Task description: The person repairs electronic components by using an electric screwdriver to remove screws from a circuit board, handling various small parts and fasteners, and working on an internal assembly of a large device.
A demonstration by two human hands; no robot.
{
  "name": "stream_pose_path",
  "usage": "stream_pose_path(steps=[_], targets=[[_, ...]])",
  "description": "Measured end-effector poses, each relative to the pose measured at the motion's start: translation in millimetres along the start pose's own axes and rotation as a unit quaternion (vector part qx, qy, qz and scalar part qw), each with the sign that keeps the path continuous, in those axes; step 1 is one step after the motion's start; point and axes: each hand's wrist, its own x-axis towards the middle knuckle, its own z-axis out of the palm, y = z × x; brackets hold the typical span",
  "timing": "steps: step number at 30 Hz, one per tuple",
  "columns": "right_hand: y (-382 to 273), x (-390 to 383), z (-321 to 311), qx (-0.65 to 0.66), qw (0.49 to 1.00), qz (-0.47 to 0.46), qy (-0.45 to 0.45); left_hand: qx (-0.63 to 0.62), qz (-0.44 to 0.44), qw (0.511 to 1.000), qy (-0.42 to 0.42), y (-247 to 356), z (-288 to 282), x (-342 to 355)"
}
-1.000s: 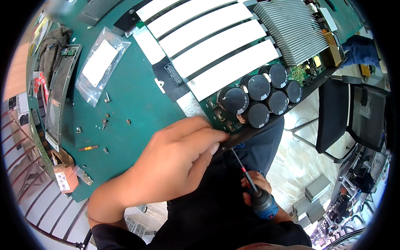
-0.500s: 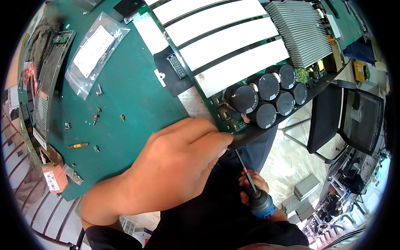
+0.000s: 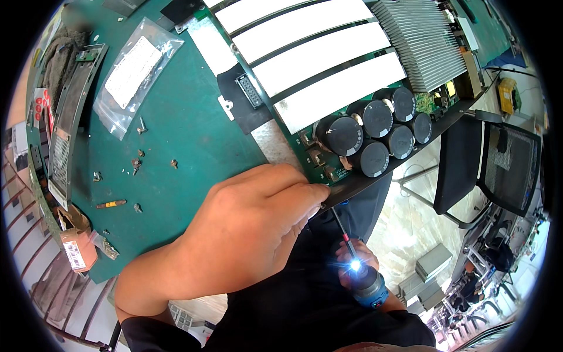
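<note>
At the near corner of the circuit board unit (image 3: 337,175), my left hand (image 3: 252,217) pinches the dark metal side panel (image 3: 366,182). Its fingertips are partly hidden by the hand itself. Below, my right hand (image 3: 365,253) is closed round an electric screwdriver (image 3: 370,288) with a dark and blue body and a glowing lamp. The long bit (image 3: 338,220) with a red band points up to the panel's edge; its tip is hard to make out there. Black round capacitors (image 3: 337,135), white metal plates (image 3: 346,76) and a finned heat sink (image 3: 422,47) sit on the unit.
On the green work mat (image 3: 193,135) lie loose screws (image 3: 138,167), a yellow and dark bit (image 3: 111,204) and a clear plastic bag (image 3: 138,76). A metal panel (image 3: 73,129) and small cardboard box (image 3: 78,249) are at the left. A black chair (image 3: 463,170) stands right.
The screwdriver's lamp has lit up. My left hand stays at the panel corner, and the right hand holds nearly the same place.
</note>
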Motion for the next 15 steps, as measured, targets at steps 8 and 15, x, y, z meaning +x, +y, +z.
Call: stream_pose_path(steps=[8,15], targets=[[-4.1,0.6,-1.0,0.005,1.000,0.021,-0.004,0.000,-0.002,1.000,-0.004,0.3,-0.5,0.4],[-7.0,-1.0,0.7,0.012,0.999,0.032,0.002,-0.007,-0.008,1.000,-0.014,0.4,-2.0,1.6]])
